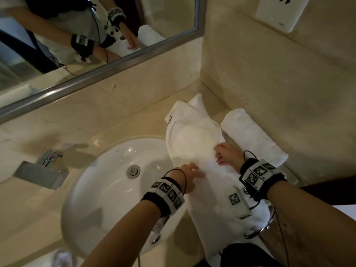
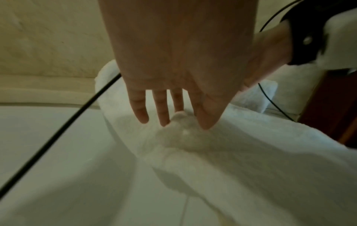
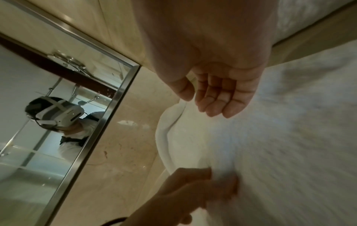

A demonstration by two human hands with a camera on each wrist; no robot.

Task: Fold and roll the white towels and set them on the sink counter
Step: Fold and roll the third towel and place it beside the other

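A long white towel (image 1: 192, 139) (image 2: 251, 152) (image 3: 289, 137) lies folded lengthwise on the beige counter (image 1: 28, 218), right of the sink, running from the back corner to the front edge. My left hand (image 1: 192, 171) (image 2: 185, 125) (image 3: 212, 178) pinches a raised tuft of it between thumb and straight fingers near its left edge. My right hand (image 1: 221, 153) (image 3: 197, 105) hovers at the towel's right side, fingers loosely curled and holding nothing. A rolled white towel (image 1: 254, 139) (image 3: 309, 15) lies beside it along the right wall.
The white round basin (image 1: 92, 180) sits left of the towel, with a chrome faucet (image 1: 42, 168) at its far left. A framed mirror (image 1: 77, 35) runs along the back wall. A chrome ring (image 1: 260, 230) hangs at the counter's front right.
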